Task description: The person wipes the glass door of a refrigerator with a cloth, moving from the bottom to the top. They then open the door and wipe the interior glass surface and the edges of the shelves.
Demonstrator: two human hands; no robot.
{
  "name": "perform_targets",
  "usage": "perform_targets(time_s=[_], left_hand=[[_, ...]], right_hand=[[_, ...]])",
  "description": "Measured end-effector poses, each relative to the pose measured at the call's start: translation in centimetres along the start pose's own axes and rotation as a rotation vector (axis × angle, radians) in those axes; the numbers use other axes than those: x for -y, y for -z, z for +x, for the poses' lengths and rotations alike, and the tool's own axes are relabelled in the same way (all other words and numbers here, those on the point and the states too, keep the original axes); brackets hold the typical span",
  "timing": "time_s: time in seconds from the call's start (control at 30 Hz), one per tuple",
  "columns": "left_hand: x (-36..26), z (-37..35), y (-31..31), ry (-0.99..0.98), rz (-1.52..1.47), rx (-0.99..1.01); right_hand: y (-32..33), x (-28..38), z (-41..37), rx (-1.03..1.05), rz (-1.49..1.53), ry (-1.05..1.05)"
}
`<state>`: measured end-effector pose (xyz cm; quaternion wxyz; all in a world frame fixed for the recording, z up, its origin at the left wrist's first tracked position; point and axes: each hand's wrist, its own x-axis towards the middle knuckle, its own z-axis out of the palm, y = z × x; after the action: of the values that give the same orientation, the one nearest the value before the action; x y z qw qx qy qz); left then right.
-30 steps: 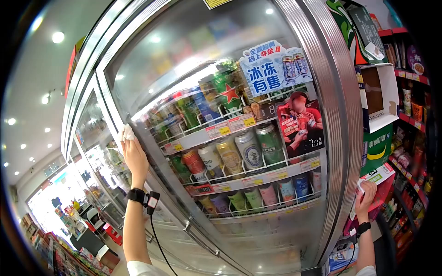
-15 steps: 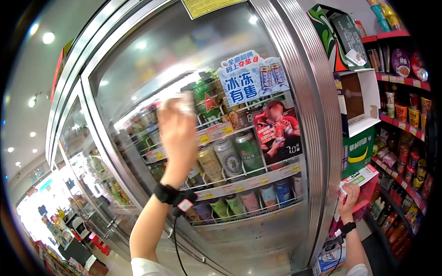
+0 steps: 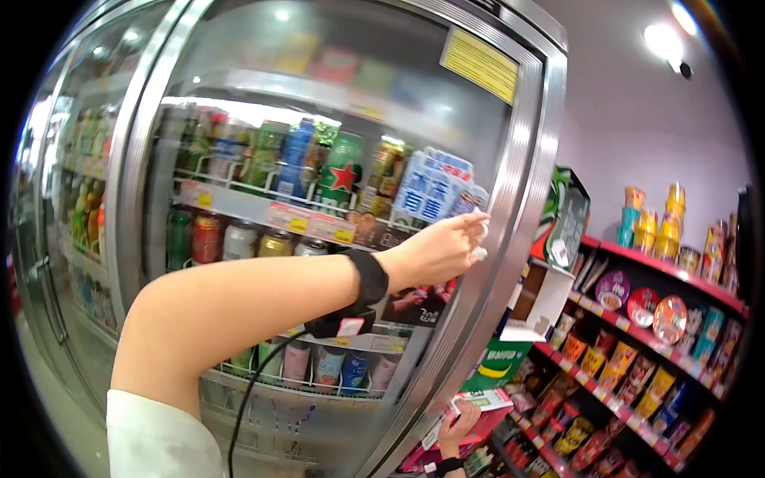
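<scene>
My left hand (image 3: 450, 251) reaches across the glass door (image 3: 263, 88) of a drinks cooler, close to its right metal frame (image 3: 488, 263). Its fingers are curled around a crumpled white tissue (image 3: 479, 254), of which only small parts show. Just behind the hand are a blue and white sticker (image 3: 426, 187) and a dark red poster (image 3: 426, 301) on the door. Low at the right, my right hand (image 3: 460, 426) has its fingers bent beside the cooler's edge, by a pink and white box (image 3: 492, 405); what it grips I cannot tell.
Behind the glass, shelves hold several drink cans (image 3: 343, 171). A yellow notice (image 3: 480, 64) is fixed at the door's upper right. Cartons (image 3: 504, 362) are stacked beside the cooler, and red-edged snack shelves (image 3: 637, 323) stand farther right. A black cable (image 3: 253, 390) hangs from my left wrist.
My left hand has moved right across the glass to the door frame, with the white tissue in it. The view has swung right and up; my right hand stays by the boxes.
</scene>
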<state>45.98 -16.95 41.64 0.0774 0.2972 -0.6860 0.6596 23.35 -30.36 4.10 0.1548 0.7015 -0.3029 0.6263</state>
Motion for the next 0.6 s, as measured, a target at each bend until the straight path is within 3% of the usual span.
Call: perform_targets(time_s=[0.1, 0.3, 0.37, 0.43, 0.5, 0.57, 0.6], left_hand=[[2.2, -1.4, -1.0, -0.032, 0.409, -0.136], [10.9, -5.0, 3.4, 0.212, 0.339, -0.124], [13.0, -7.9, 5.8, 0.340, 0.415, -0.171], [16.3, -11.8, 7.4, 0.507, 0.564, -0.024], [17.6, -16.2, 10.3, 0.747, 0.603, -0.032], [19.8, -21.6, 12.0, 0.730, 0.813, -0.011], [19.5, -23.3, 13.5, 0.898, 0.726, 0.088]], right_hand=[[-0.1, 0.2, 0.0, -0.008, 0.021, 0.012], [0.3, 0.8, 0.2, 0.023, 0.013, -0.007], [0.2, 0.7, 0.2, 0.032, 0.027, 0.000], [-0.2, 0.5, 0.2, -0.006, 0.007, 0.027], [-0.2, 0.5, 0.2, -0.008, 0.004, 0.025], [-0.5, 0.1, -0.1, -0.032, 0.019, 0.030], [-0.8, 0.0, -0.2, -0.048, 0.030, 0.026]])
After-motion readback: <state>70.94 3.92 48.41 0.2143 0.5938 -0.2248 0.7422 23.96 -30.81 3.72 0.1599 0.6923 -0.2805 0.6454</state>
